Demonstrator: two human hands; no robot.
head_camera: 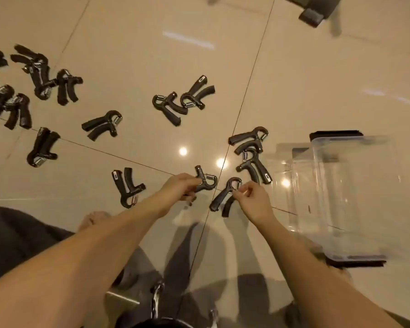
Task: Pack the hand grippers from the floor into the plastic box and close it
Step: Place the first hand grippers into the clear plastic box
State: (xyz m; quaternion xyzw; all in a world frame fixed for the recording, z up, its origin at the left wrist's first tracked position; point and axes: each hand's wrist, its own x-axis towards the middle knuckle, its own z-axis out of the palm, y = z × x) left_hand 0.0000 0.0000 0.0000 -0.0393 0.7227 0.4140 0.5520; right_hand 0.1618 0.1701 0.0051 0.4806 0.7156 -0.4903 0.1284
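Note:
Several black hand grippers lie scattered over the glossy tiled floor, most in a loose cluster at the left. My left hand is shut on one hand gripper by its handles, with the spring end pointing right. Close beside it, my right hand pinches the spring end of another hand gripper, whose handles hang down to the left. The clear plastic box stands open on the floor to the right of my right hand, with nothing visible inside. Its dark-edged lid cannot be made out clearly.
Two hand grippers lie between my hands and the box. One more hand gripper sits just left of my left forearm. A dark object stands at the top right. My legs and a bare foot are at the bottom.

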